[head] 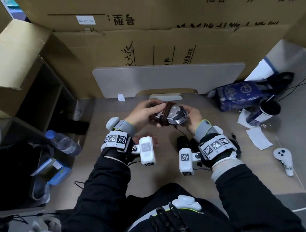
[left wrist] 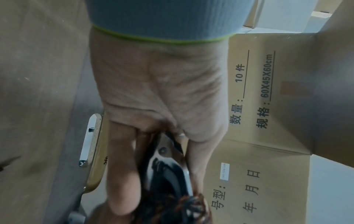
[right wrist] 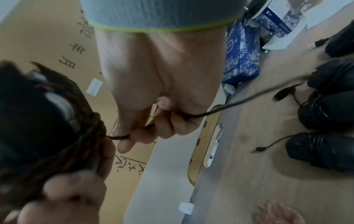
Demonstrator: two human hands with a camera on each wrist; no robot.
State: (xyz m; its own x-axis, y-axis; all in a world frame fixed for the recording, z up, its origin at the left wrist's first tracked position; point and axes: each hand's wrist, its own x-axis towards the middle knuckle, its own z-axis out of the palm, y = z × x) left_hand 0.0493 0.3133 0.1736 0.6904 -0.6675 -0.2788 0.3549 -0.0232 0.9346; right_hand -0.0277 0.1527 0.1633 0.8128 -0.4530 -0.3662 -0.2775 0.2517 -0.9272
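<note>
Hands | left hand point(head: 143, 113) grips silver-black device point(head: 175, 113) | right hand point(head: 193, 117) pinches brown braided cable point(head: 163, 113)

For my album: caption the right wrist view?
Right hand pinches the braided cord wound round a device the left hand holds.

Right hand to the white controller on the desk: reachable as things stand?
Likely yes, once it lets go: the right hand pinches the braided cable wound on the device that the left hand grips. The controller lies in the open on the desk, right of that wrist.
</note>
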